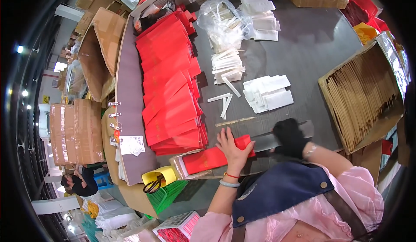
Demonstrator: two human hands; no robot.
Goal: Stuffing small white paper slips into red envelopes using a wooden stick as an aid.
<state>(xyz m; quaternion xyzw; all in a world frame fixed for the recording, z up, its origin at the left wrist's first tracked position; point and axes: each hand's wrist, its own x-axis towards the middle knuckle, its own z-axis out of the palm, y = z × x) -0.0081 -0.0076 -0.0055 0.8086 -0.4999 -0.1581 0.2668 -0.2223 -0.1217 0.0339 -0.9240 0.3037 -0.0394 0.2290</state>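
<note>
A long red packet (206, 160) lies near the table's front edge, over a pale strip. My bare left hand (234, 151) presses across its right part, fingers spread at its far edge and thumb at its right end. To its right stretches a grey, see-through plastic sleeve (266, 142). My right hand (289, 138), in a black glove, is curled over this sleeve; its fingertips are hidden. Beyond both hands are white folded slips (268, 94) and a few loose white strips (225, 101). A long overlapping row of red packets (171, 81) lies at the left.
A carton of brown card pieces (364, 94) stands at the right. A yellow holder with scissors (160, 179) is at the table's left front corner. Farther back are a clear bag of white strips (223, 21) and more white slips (262, 19). Cartons (78, 131) are stacked beyond the left edge.
</note>
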